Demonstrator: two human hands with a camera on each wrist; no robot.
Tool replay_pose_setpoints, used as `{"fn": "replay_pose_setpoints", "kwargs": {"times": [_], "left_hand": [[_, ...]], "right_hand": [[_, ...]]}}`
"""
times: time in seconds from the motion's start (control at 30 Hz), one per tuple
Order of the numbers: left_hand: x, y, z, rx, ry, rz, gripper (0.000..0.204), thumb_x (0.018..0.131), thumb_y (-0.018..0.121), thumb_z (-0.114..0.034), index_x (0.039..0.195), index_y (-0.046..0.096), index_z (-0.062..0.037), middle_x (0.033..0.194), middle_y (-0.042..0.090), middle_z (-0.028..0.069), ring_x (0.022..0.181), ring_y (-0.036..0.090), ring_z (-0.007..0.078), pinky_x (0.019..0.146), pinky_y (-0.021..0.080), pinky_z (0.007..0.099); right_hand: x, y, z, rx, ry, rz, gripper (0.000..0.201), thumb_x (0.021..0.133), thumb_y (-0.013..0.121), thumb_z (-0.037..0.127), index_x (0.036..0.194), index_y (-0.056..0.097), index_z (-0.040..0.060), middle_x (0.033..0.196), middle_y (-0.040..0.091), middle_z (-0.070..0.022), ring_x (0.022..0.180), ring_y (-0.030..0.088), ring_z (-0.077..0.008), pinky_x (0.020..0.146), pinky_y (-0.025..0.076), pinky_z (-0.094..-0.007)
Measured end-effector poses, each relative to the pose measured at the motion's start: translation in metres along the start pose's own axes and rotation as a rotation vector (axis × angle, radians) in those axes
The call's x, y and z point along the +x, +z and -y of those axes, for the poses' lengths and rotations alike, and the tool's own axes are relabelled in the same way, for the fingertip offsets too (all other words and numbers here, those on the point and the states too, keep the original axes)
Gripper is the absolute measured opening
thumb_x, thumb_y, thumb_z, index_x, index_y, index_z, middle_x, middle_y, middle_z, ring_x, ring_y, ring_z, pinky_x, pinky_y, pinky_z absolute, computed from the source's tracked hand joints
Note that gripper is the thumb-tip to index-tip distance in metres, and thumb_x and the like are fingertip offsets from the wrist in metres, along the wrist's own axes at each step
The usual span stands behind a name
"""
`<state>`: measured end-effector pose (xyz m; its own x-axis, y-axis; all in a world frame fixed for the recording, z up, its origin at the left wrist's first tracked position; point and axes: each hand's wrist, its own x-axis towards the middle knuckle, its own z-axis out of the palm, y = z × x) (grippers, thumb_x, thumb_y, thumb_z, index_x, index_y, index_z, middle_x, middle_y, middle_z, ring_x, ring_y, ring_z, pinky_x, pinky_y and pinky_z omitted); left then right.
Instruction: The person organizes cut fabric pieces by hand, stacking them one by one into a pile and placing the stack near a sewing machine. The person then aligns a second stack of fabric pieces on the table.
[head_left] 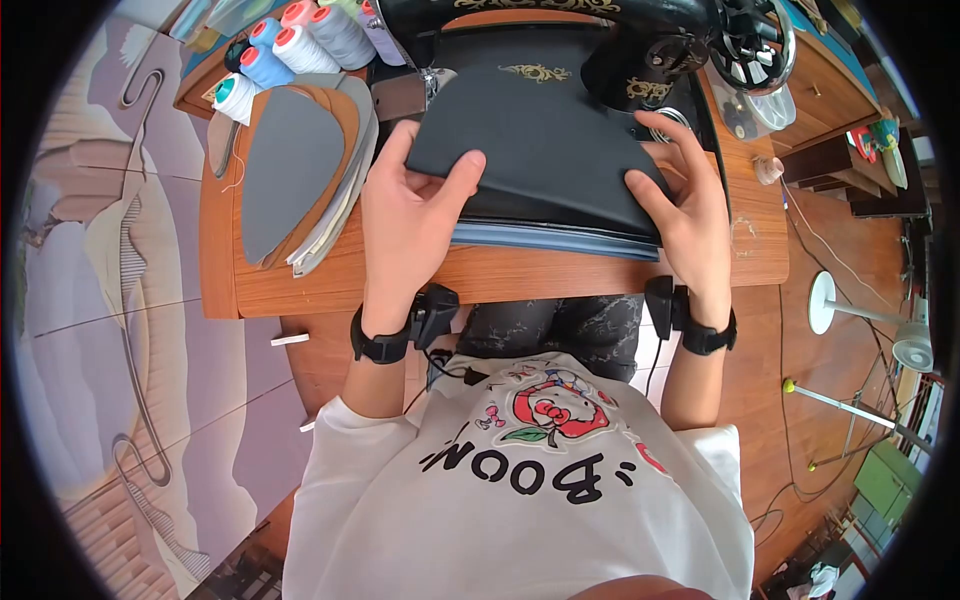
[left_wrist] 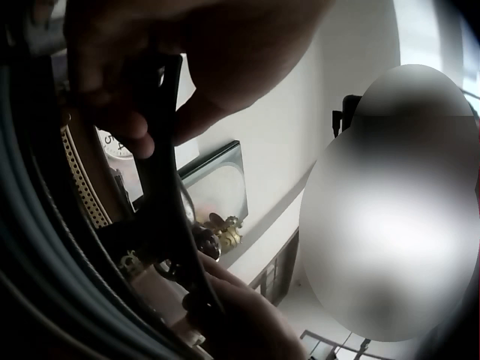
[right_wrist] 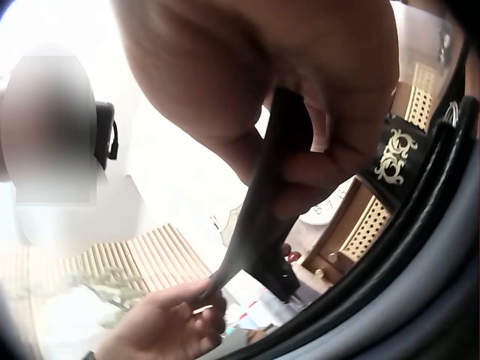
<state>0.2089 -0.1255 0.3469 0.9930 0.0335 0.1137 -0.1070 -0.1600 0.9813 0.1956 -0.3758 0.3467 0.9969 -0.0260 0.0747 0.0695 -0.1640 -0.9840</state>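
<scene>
A dark, curved flat panel (head_left: 540,140) is held up in front of the black sewing machine (head_left: 655,60). At its left end the left hand (head_left: 415,215) pinches it, thumb on the near face and fingers behind. The right hand (head_left: 690,215) grips the right end in the same way. Both wrist views show the panel edge-on, a thin dark strip (left_wrist: 169,187) in the left one and a dark strip (right_wrist: 259,195) in the right one, with a hand at either end. Part of each hand's fingers is hidden behind the panel.
Grey and brown curved pieces (head_left: 300,170) lie stacked on the table's left, below several thread spools (head_left: 300,50). Blue-grey layers (head_left: 555,240) lie along the table's front edge (head_left: 520,278). A clear container (head_left: 765,110) stands at the right. Below sits the person's lap (head_left: 550,330).
</scene>
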Motion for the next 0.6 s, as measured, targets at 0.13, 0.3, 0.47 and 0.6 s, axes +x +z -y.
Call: {"fn": "replay_pose_setpoints", "kwargs": {"times": [0.13,0.3,0.47,0.6], "left_hand": [[-0.009,-0.008,0.004,0.403,-0.058,0.006,0.027,0.09,0.077,-0.019,0.102,0.064,0.0005,0.08,0.073,0.0083,0.068,0.069,0.0139,0.064,0.053,0.0263],[-0.016,-0.018,0.004,0.507,-0.02,0.013,0.022,0.089,0.075,-0.018,0.09,0.065,0.0011,0.066,0.066,0.0067,0.056,0.06,0.0136,0.057,0.048,0.028],[-0.017,-0.031,-0.006,0.567,-0.117,0.072,0.019,0.09,0.073,-0.016,0.084,0.064,-0.0002,0.057,0.054,0.0025,0.05,0.047,0.0116,0.053,0.041,0.0291],[-0.016,-0.036,-0.006,0.57,-0.178,0.149,0.014,0.09,0.072,-0.013,0.087,0.064,-0.0015,0.064,0.056,0.0042,0.054,0.047,0.0146,0.055,0.043,0.0318]], "right_hand": [[0.006,0.004,-0.011,-0.441,-0.187,-0.034,0.024,0.089,0.07,0.002,0.112,0.072,0.0043,0.108,0.072,-0.0136,0.096,0.068,-0.0315,0.083,0.052,-0.0365],[-0.009,0.005,-0.01,-0.516,-0.069,-0.003,0.024,0.089,0.068,0.001,0.112,0.074,0.0039,0.112,0.071,-0.015,0.098,0.068,-0.0329,0.086,0.052,-0.0371],[-0.016,-0.001,-0.009,-0.515,-0.113,-0.034,0.027,0.09,0.066,0.0,0.116,0.072,0.0007,0.118,0.069,-0.017,0.108,0.068,-0.0354,0.094,0.052,-0.0383],[-0.018,-0.002,-0.015,-0.527,-0.143,-0.017,0.028,0.091,0.064,0.001,0.118,0.072,0.0002,0.12,0.069,-0.0175,0.11,0.067,-0.0366,0.095,0.051,-0.0391]]}}
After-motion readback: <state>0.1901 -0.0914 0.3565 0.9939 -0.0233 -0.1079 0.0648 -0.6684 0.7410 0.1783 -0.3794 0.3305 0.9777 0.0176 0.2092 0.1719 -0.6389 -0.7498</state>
